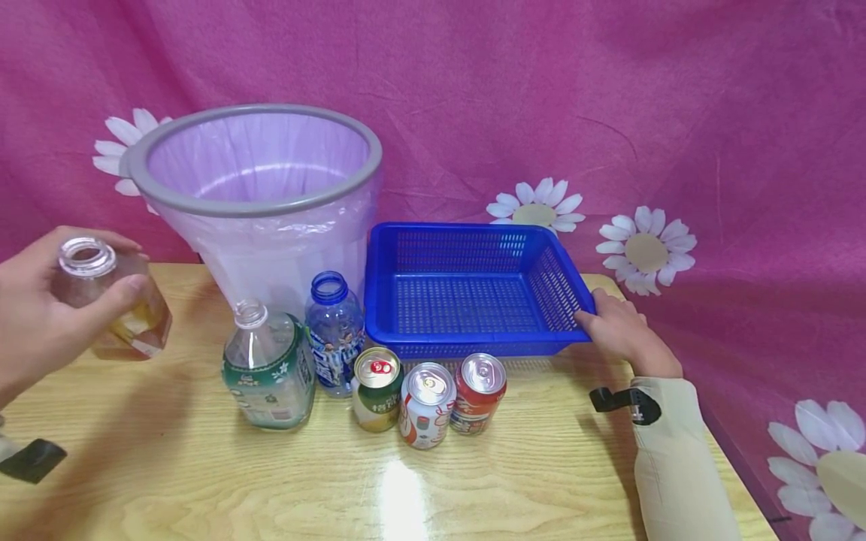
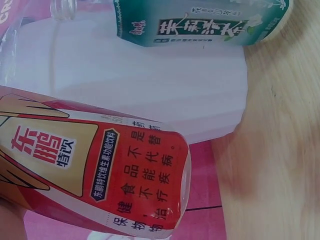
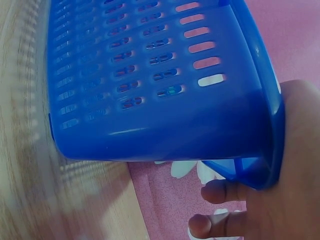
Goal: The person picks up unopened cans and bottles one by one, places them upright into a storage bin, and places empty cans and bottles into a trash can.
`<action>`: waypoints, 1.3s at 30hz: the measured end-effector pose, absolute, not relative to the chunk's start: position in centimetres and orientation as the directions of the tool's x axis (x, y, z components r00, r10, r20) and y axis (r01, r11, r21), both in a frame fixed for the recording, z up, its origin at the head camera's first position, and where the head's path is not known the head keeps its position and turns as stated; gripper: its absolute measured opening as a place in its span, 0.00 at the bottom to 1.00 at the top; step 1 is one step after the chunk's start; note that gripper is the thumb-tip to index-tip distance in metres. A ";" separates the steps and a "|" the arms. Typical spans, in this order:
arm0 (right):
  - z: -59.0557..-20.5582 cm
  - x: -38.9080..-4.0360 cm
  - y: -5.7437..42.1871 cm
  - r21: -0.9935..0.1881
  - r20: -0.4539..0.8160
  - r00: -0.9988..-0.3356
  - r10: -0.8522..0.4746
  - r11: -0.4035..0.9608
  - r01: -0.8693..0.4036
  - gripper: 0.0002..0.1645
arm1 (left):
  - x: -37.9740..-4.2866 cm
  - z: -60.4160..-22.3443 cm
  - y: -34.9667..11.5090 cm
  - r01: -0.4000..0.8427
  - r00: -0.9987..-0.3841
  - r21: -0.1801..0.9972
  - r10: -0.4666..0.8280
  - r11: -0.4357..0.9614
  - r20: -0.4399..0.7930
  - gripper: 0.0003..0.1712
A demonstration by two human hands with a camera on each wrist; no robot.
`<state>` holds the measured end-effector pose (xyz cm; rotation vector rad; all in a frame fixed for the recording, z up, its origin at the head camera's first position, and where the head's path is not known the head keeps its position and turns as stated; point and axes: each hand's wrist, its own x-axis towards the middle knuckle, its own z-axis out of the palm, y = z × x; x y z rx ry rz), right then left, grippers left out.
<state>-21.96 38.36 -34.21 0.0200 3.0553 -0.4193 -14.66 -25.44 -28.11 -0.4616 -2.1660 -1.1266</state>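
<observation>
My left hand [image 1: 37, 312] grips a clear capless bottle [image 1: 145, 323] at the left, tilted, with thumb and fingers round its upper part. Its red and yellow label [image 2: 145, 175] faces the left wrist camera. On the right, my right hand [image 1: 619, 330] holds the right rim of a blue plastic basket [image 1: 467, 348], thumb on the near corner. The basket holds nothing. In the right wrist view, two fingertips [image 3: 212, 192] show below the basket's rim.
A lined waste bin [image 1: 271, 207] with a grey rim stands at the back left. Before it are a green-labelled bottle [image 1: 271, 391] and a blue-labelled bottle [image 1: 336, 353]. A green can [image 1: 377, 398], a white can [image 1: 426, 413] and a red can [image 1: 477, 398] stand before the basket.
</observation>
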 end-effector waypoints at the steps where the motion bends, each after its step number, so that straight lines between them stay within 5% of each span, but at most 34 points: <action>1: -34.2 -21.9 38.4 -0.269 -0.060 -0.998 0.005 0.963 0.021 0.25 | -14.7 -28.0 -25.4 0.580 -0.719 0.586 0.018 0.565 0.695 0.22; 29: -34.5 -21.6 38.6 -0.277 -0.073 -0.997 0.008 0.960 0.028 0.26 | -15.2 -24.3 -24.4 0.693 -0.641 0.568 0.020 0.444 0.767 0.24; 39: -34.7 -21.7 38.8 -0.278 -0.074 -0.997 0.007 0.960 0.028 0.27 | -15.5 -22.7 -24.5 0.615 -0.705 0.630 -0.028 0.474 0.708 0.26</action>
